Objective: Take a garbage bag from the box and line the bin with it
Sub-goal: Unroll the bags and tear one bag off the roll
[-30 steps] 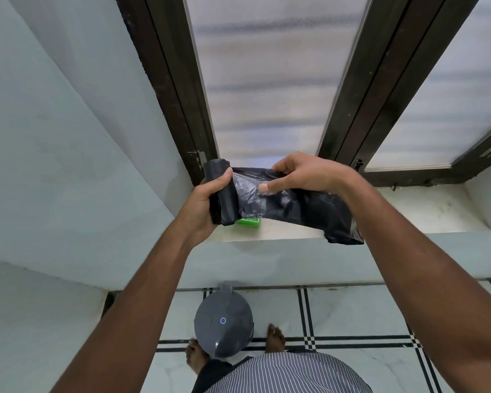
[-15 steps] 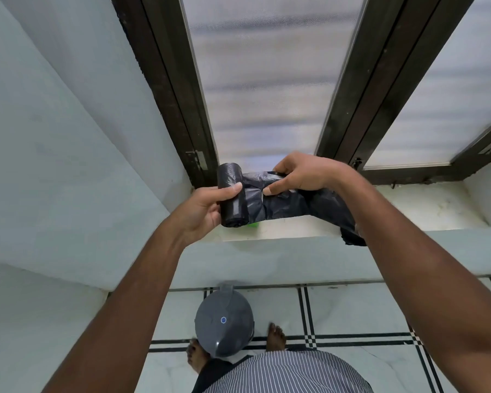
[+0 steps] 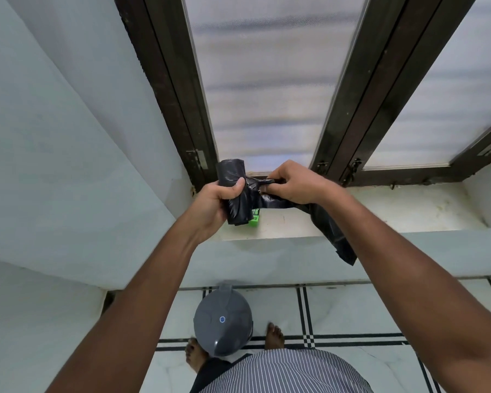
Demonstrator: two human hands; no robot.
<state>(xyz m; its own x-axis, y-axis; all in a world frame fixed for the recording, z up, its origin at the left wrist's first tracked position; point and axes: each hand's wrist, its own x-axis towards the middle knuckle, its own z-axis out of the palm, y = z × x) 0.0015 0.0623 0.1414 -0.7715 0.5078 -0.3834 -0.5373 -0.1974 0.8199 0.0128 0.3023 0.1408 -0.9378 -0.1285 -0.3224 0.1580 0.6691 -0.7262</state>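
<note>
My left hand (image 3: 214, 204) grips a black roll of garbage bags (image 3: 233, 188), held upright above the window sill. My right hand (image 3: 294, 182) pinches the unrolled bag (image 3: 328, 231) right beside the roll. The loose end of that bag hangs down past the sill's front edge, under my right forearm. A green box (image 3: 254, 219) sits on the sill, mostly hidden behind the roll. The grey bin (image 3: 223, 319) with its lid closed stands on the floor below, between my feet.
The white stone sill (image 3: 380, 208) runs to the right under a dark-framed window (image 3: 349, 109) with frosted panes. White walls close in on the left. The floor (image 3: 352, 313) is white tile with black lines.
My hands have drawn closer together at the roll. The loose bag has dropped lower, now hanging past the sill's edge. The green box shows again behind the roll.
</note>
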